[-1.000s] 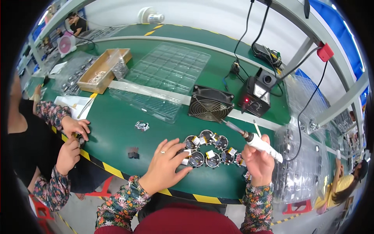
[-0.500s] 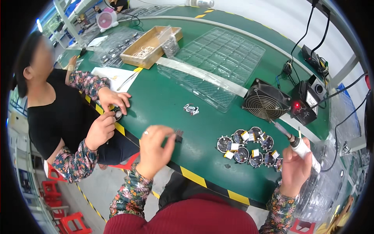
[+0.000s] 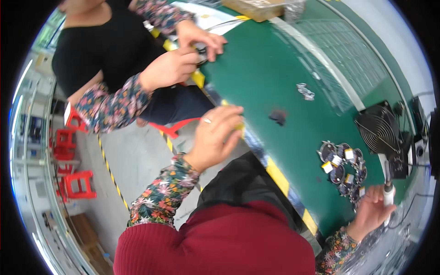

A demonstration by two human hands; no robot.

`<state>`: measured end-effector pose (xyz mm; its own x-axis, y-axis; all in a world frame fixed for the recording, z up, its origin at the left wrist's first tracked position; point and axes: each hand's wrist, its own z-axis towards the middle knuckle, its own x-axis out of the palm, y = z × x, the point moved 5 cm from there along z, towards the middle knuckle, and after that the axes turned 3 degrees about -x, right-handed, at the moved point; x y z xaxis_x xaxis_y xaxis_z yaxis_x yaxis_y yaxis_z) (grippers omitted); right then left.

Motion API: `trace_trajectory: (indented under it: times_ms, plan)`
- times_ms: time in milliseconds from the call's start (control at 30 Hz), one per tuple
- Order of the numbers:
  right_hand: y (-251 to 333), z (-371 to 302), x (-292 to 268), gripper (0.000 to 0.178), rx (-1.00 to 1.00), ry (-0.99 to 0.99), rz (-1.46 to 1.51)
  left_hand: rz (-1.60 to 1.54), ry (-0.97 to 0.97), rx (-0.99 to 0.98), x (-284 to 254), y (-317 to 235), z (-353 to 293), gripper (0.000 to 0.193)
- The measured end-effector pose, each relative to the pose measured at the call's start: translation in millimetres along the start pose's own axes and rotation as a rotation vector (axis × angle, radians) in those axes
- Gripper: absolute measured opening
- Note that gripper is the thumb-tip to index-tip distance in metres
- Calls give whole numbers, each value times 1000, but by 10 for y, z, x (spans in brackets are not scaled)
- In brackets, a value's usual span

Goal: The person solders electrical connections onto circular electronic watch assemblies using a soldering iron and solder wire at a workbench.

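My left hand (image 3: 216,138), with a ring on one finger, hovers by the striped front edge of the green table (image 3: 256,68). Its fingers are stretched and I see nothing in them. A small dark pile of parts (image 3: 277,117) lies beyond the fingertips, slightly blurred. At the lower right, my right hand (image 3: 369,211) grips the white handle of a soldering iron (image 3: 388,195), tip pointing up and away. Several round metal-rimmed modules (image 3: 338,174) with small white and yellow battery packs sit grouped beside that hand. Small silvery parts (image 3: 305,92) lie farther back.
A black fan (image 3: 377,128) stands at the right with dark boxes and cables. Clear plastic trays (image 3: 350,50) cover the far side, near a cardboard box (image 3: 256,10). On the left a co-worker's hands (image 3: 176,64) hold a small round part. Red stools (image 3: 79,184) stand on the floor.
The view has swung left and down, so the table appears shifted. My left hand has drawn back from the dark parts to the table's edge. The soldering iron remains in my right hand.
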<state>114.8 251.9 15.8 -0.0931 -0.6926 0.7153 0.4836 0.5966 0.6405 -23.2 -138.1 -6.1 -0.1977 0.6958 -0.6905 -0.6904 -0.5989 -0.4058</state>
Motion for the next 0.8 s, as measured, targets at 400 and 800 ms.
trace_trajectory:
  times_ms: [400, 800]
  plan:
    - [1042, -12, 324, 31, -438, -82, -585, -124, 269, -514, 200, 196, -1629, 27]
    - [1993, 722, -104, 20, -885, -491, -1672, -163, 269, -634, 397, 188, -1870, 18]
